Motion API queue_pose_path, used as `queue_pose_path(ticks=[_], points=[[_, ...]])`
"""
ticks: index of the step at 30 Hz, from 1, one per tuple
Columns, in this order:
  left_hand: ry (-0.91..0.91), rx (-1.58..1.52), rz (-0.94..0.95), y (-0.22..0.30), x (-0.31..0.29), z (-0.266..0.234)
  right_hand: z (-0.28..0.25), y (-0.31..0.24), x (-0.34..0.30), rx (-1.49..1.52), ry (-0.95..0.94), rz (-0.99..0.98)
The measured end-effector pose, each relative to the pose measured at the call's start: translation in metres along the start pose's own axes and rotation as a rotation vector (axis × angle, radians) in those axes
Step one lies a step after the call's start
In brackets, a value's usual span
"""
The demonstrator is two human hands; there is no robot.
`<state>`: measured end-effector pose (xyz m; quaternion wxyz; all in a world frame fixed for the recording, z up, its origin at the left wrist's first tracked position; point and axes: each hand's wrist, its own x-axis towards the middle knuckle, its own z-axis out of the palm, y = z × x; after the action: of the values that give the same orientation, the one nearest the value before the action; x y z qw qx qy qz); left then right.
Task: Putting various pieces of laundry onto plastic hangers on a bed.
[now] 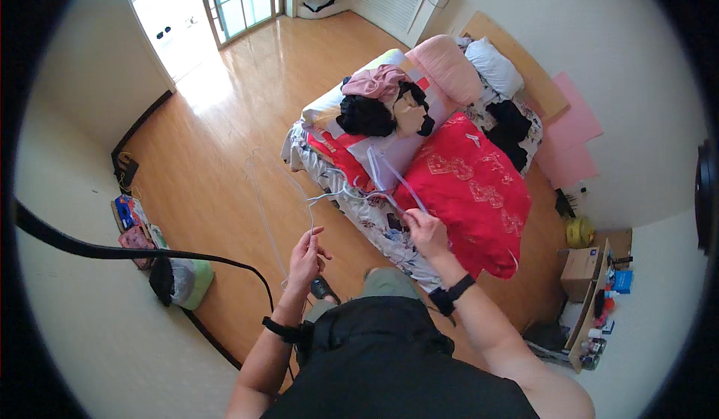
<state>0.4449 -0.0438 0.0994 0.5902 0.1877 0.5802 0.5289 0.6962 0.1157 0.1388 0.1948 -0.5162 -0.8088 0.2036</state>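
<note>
My left hand pinches a thin white wire clothes hanger, whose faint outline spreads out to the left over the floor. In my right hand are pale purple clothes hangers, gripped at the near end with their long arms pointing away toward the bed. Between the hands, the hangers' hooks and wires come close together, and I cannot tell whether they touch. Just beyond lies the bed, with a red quilt and a heap of clothes with a black garment and a pink one.
The bed's flowered sheet hangs over its near side. A pink pillow and a white pillow lie by the headboard. Bags sit along the left wall. A shelf with a cardboard box stands at right. A black cable crosses the left.
</note>
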Motion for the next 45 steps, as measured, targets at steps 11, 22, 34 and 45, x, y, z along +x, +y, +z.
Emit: queue_pose_path(ticks=[11,22,34,45], points=[[0.129,0.687,0.404,0.108,0.127,-0.007,-0.024,0.036,0.12,0.165,-0.073,-0.233],[0.323,0.871,0.412,0.242,0.24,-0.023,0.026,0.263,0.141,1.159,0.603,0.97],[-0.118,0.988,0.356,0.297,0.375,-0.08,0.061,0.072,0.246,0.066,0.563,0.625],[-0.877,1.118,0.744,0.378,0.419,-0.101,0.09,-0.153,0.305,0.096,-0.48,0.273]])
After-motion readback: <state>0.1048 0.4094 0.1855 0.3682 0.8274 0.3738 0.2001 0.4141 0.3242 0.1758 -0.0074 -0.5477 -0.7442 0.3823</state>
